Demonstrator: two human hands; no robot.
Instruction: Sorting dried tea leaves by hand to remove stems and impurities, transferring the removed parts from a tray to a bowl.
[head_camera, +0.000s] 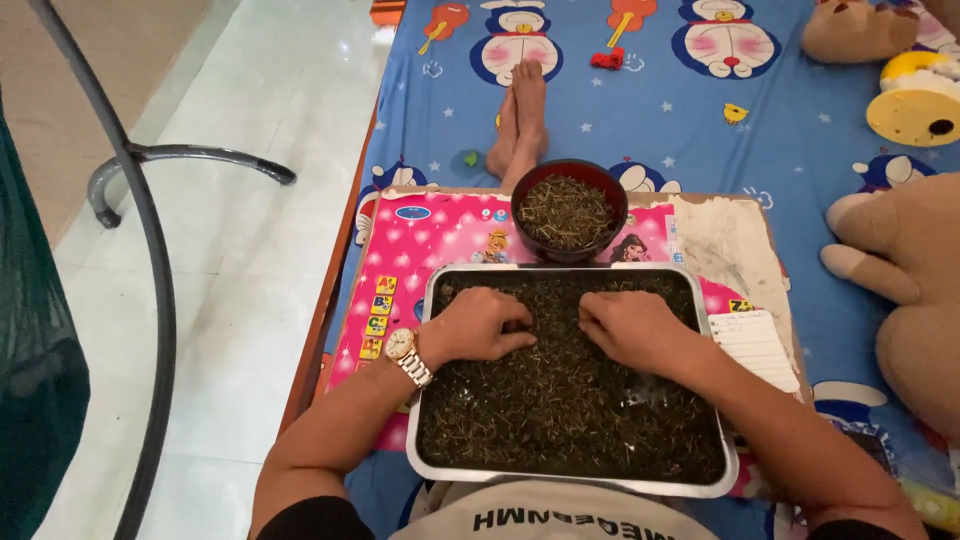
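Palms down, left hand (480, 325) and right hand (628, 328) rest loosely curled, holding nothing, on dried herbs (560, 410) in the metal tray (575, 482).

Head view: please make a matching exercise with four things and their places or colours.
Things:
1. metal tray
2. dark bowl
3. wristwatch
4. plush toy

Descriptions:
A. on the left wrist
B. beyond the tray, full of dried leaves
C. beige, at the right edge
D. under both hands, full of dried leaves

Pairs: 1-D, 2-B, 3-A, 4-C
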